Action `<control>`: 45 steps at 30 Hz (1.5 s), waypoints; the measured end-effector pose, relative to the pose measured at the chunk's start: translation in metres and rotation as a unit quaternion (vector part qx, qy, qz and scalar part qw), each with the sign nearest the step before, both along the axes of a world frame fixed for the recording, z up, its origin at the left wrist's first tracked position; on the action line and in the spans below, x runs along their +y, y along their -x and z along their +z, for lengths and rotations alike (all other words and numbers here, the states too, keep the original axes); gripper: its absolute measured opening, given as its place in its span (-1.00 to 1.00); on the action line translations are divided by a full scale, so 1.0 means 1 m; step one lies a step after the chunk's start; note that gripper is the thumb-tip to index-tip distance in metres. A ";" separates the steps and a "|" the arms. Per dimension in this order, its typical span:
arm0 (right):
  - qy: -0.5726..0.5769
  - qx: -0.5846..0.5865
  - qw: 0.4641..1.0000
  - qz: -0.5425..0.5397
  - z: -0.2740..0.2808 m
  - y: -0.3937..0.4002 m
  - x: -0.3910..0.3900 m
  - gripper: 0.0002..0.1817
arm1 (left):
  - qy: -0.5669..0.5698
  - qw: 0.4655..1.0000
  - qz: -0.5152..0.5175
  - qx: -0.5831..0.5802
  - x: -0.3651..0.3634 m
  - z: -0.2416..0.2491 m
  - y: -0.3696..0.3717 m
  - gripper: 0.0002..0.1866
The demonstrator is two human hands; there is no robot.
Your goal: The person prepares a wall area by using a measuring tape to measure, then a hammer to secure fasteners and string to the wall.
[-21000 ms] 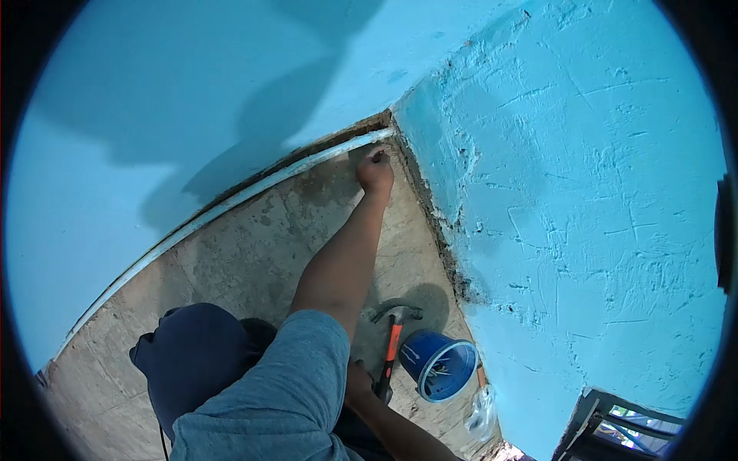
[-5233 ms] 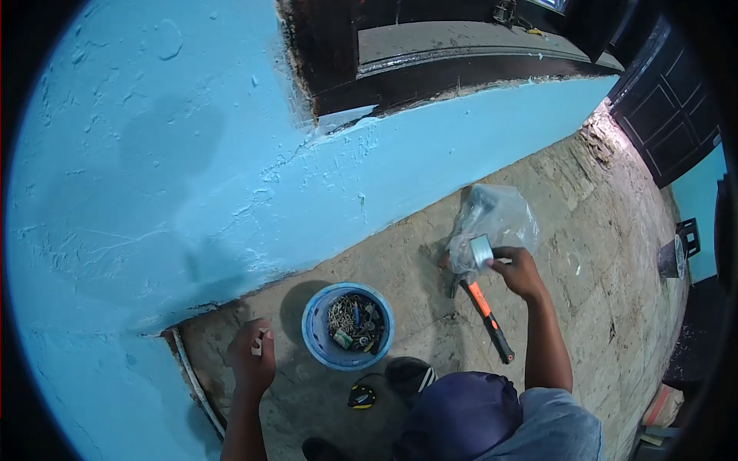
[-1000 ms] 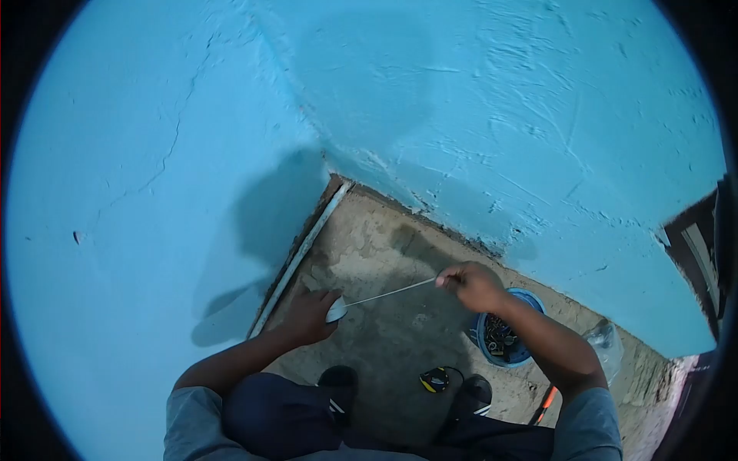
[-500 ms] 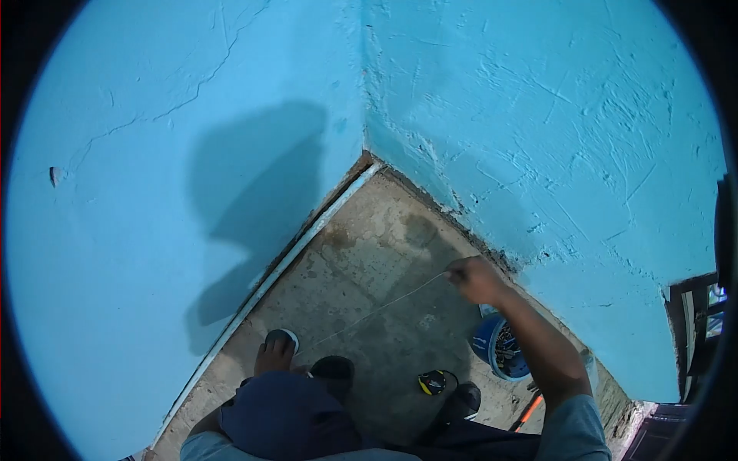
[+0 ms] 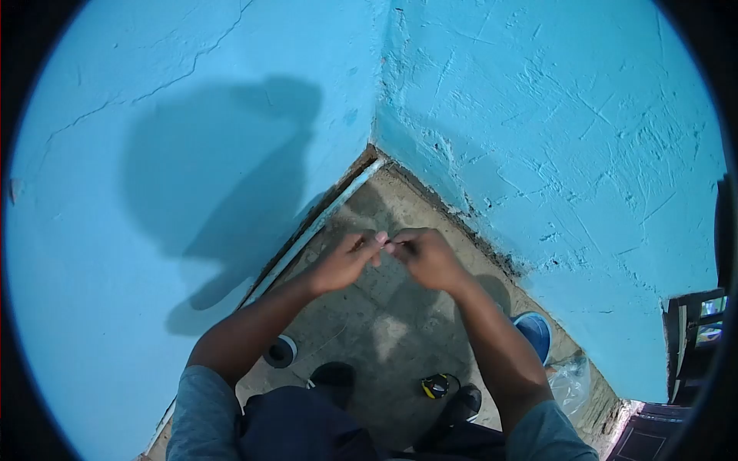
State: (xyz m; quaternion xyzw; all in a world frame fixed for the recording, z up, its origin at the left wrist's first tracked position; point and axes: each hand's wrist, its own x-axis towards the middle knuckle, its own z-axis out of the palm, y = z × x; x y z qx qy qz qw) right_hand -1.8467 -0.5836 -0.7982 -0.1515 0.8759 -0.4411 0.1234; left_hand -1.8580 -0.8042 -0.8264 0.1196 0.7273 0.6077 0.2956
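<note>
Over the floor near the corner, my left hand (image 5: 350, 260) and my right hand (image 5: 429, 257) meet fingertip to fingertip. Both are closed in a pinch. A small dark thin piece (image 5: 389, 243) shows at the right fingertips, too small to name. What the left fingers pinch is hidden. Below my left forearm a spool (image 5: 280, 351) with a dark middle and white rim rests on the floor. A thin white thread (image 5: 330, 340) runs from beside it up toward my hands, and its upper part is lost to sight.
Two blue walls meet ahead, with a pale strip (image 5: 315, 224) along the left wall's foot. A yellow-black tape measure (image 5: 435, 386) lies by my right shoe (image 5: 465, 401). A blue bucket (image 5: 536, 335) and a clear plastic bag (image 5: 570, 384) are beyond my right forearm.
My left hand has left the spool on the floor and risen to the right hand. My right hand, which held the thread stretched out, has moved left to meet it.
</note>
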 end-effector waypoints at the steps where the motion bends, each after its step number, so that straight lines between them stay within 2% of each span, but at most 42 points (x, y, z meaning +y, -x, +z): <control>1: -0.006 -0.082 0.996 -0.035 0.009 0.006 0.009 -0.72 | 0.047 0.998 -0.026 0.019 -0.004 -0.001 0.015 -0.52; 3: 0.002 -0.077 0.994 -0.084 -0.005 0.018 0.029 -0.71 | 0.075 0.989 -0.008 0.125 -0.005 -0.010 0.027 -0.65; 5: -0.034 -0.112 0.984 -0.135 -0.015 0.031 0.044 -0.71 | 0.088 0.983 0.025 0.161 -0.002 -0.032 0.043 -0.69; 6: -0.022 -0.116 0.980 -0.162 -0.022 0.039 0.045 -0.71 | 0.095 0.979 0.042 0.177 0.001 -0.043 0.054 -0.71; 7: -0.010 -0.119 0.975 -0.188 -0.033 0.046 0.046 -0.71 | 0.157 0.968 0.027 0.194 0.004 -0.042 0.067 -0.74; 8: 0.002 -0.121 0.969 -0.215 -0.044 0.053 0.046 -0.71 | 0.150 0.962 0.042 0.224 0.007 -0.050 0.079 -0.75; 10: 0.046 -0.019 0.977 -0.206 -0.067 0.067 0.036 -0.71 | 0.139 0.946 0.071 0.283 0.012 -0.067 0.098 -0.78; 14: 0.083 0.111 0.978 -0.153 -0.090 0.093 0.006 -0.73 | 0.091 0.960 0.053 0.260 0.021 -0.083 0.122 -0.81; 17: -0.001 0.070 0.987 -0.146 -0.097 0.114 0.000 -0.80 | 0.116 0.959 0.027 0.257 0.025 -0.092 0.142 -0.79; 20: 0.006 0.120 0.977 -0.178 -0.119 0.128 -0.003 -0.85 | 0.085 0.966 0.038 0.242 0.023 -0.102 0.160 -0.74; 23: -0.037 0.171 0.946 -0.271 -0.140 0.150 0.006 -0.85 | 0.147 0.976 0.032 0.158 0.019 -0.101 0.169 -0.77; 26: -0.062 0.151 0.930 -0.329 -0.149 0.147 -0.002 -0.81 | 0.159 0.966 0.111 0.171 0.017 -0.120 0.177 -0.74; 29: -0.001 0.099 0.907 -0.409 -0.167 0.146 -0.018 -0.80 | 0.195 0.913 0.213 0.287 0.042 -0.134 0.190 -0.76; 32: 0.023 0.060 0.876 -0.478 -0.182 0.158 -0.034 -0.78 | 0.251 0.883 0.208 0.339 0.061 -0.135 0.208 -0.75; 33: 0.026 0.057 0.874 -0.481 -0.191 0.163 -0.036 -0.77 | 0.265 0.875 0.209 0.348 0.065 -0.134 0.211 -0.81; 36: 0.022 0.044 0.873 -0.485 -0.219 0.172 -0.039 -0.77 | 0.389 0.854 0.131 0.319 0.067 -0.149 0.216 -0.84; 38: -0.005 0.030 0.880 -0.475 -0.220 0.173 -0.044 -0.78 | 0.384 0.839 0.130 0.364 0.065 -0.156 0.211 -0.86; 41: 0.030 -0.064 0.870 -0.488 -0.208 0.172 -0.048 -0.83 | 0.340 0.816 0.139 0.446 0.058 -0.166 0.199 -0.88; 44: 0.260 -0.056 0.833 -0.486 -0.232 0.177 -0.059 -0.85 | 0.301 0.802 0.147 0.494 0.053 -0.168 0.195 -0.87; 45: 0.278 -0.091 0.827 -0.480 -0.237 0.177 -0.059 -0.85 | 0.292 0.799 0.148 0.504 0.052 -0.167 0.196 -0.87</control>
